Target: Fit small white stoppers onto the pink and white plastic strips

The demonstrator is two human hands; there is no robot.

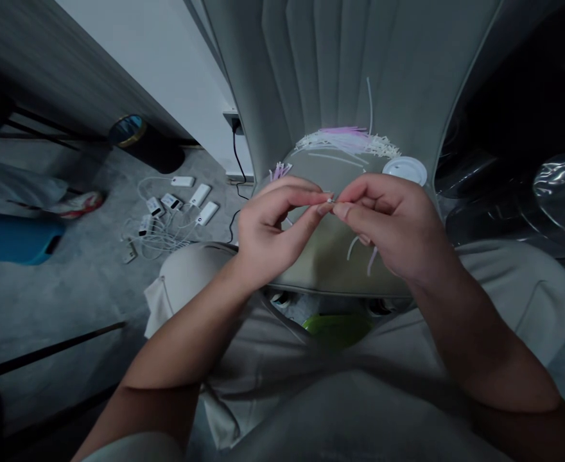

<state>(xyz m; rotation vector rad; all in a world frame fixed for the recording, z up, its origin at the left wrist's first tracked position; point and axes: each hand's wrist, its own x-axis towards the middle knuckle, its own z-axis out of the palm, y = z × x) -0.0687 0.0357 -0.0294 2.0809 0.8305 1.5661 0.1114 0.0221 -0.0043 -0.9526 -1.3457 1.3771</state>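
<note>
My left hand [275, 224] and my right hand [391, 221] meet over the seat of a grey chair [325, 247]. Both pinch a tiny white piece [330, 201] between thumb and fingertips. Thin white strips [359, 247] hang under my right hand, some seemingly held in its curled fingers. At the back of the seat lies a heap of white and pink strips [347, 141], with a few pink ones [280, 171] to the left. A white round lid [404, 170] sits at the seat's right rear.
On the grey floor to the left lie several white power banks with tangled cables [171, 212]. A blue object [13, 239] and a shoe [78, 204] are further left. A green object [335, 328] shows under the chair. Shiny plastic wrapping [559, 192] lies at the right.
</note>
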